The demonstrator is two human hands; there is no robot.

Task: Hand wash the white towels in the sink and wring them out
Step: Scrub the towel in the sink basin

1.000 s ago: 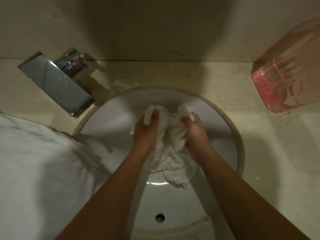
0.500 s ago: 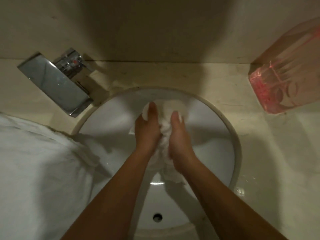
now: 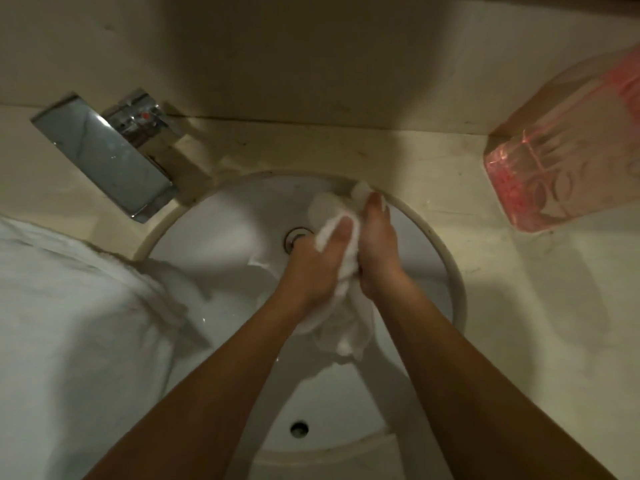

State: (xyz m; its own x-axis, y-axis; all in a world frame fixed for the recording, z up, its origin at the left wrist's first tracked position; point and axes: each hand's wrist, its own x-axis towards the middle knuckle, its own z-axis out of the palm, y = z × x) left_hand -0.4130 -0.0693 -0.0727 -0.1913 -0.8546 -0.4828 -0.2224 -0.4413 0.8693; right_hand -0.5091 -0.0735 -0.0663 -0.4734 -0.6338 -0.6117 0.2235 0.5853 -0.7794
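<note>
Here, left hand, right hand gripping one white towel, one sink.

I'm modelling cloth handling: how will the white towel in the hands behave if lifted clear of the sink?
Probably floppy: the white towel bunches between the left hand and right hand, its loose end drooping below them. Likely heavy for its size, since it looks wet. Unlikely to slip: both hands grip it.
</note>
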